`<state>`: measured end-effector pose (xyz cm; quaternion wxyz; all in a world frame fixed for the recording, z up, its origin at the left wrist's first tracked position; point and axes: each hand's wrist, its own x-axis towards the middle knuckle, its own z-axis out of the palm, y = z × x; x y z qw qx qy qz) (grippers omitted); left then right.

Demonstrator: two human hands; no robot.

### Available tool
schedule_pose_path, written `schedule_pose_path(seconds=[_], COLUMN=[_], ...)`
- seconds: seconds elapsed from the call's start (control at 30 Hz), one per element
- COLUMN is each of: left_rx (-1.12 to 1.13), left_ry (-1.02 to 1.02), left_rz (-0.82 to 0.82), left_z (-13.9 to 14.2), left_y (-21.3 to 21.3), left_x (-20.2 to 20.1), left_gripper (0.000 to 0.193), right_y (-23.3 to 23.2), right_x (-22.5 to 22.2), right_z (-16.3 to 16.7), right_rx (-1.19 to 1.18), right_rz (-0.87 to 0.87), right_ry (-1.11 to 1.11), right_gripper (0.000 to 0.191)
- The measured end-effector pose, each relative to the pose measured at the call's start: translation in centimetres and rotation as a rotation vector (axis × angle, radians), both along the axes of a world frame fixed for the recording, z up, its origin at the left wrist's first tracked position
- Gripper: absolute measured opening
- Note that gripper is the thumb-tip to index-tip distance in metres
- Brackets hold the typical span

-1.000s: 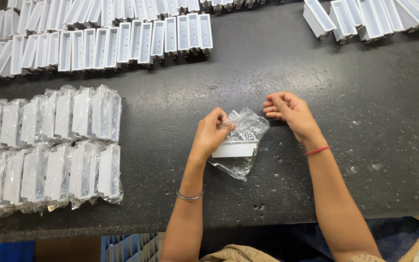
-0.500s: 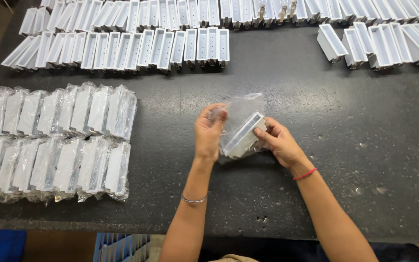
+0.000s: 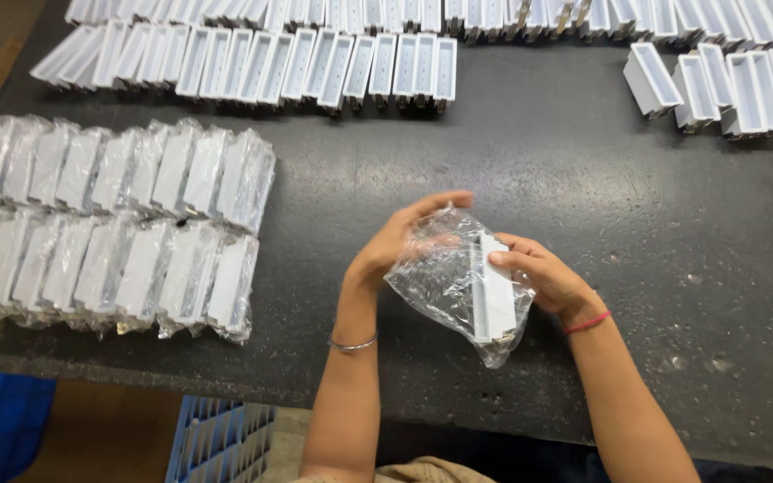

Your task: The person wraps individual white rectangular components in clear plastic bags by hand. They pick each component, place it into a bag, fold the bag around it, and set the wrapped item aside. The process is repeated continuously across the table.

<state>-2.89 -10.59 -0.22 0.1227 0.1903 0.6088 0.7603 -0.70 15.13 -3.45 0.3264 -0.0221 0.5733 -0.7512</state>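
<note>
While two rows of bagged white parts (image 3: 118, 224) lie at the left of the dark table (image 3: 539, 161), one clear plastic bag (image 3: 445, 268) holding one white rectangular part (image 3: 496, 288) is gripped above the table's near edge by the left hand (image 3: 395, 241) and right hand (image 3: 543, 277), fingers closed on it. The part's long axis runs near to far.

The clear bag (image 3: 445, 268) hides part of my left hand (image 3: 395, 246). My right hand (image 3: 543, 277) covers one edge of the white part (image 3: 496, 291). The top edge crops the far unbagged rows (image 3: 494, 13).
</note>
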Motion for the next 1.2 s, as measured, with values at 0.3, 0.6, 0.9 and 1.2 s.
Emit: schedule_pose_path(seconds=[0.3, 0.6, 0.9, 1.2], left_rx=[0.027, 0.215, -0.231, 0.146], left_ry=[-0.007, -0.149, -0.188, -0.21], left_rz=[0.262, 0.563, 0.07, 0.388], left_z=[-4.1, -2.5, -1.6, -3.1], left_y=[-1.2, -4.1, 6.5, 3.3], left_x=[-1.5, -1.7, 1.6, 0.3], left_gripper=[0.014, 0.018, 0.049, 0.024], right_y=[-0.3, 2.6, 3.6, 1.0], right_x=[0.3, -1.4, -1.6, -0.5], right_z=[0.6, 1.0, -0.4, 0.4], right_rx=[-0.011, -0.115, 0.023, 0.102], right_rz=[0.027, -0.292, -0.404, -0.223], right_ry=[-0.003, 0.046, 0.185, 0.215], right_gripper=[0.049, 0.051, 0.046, 0.046])
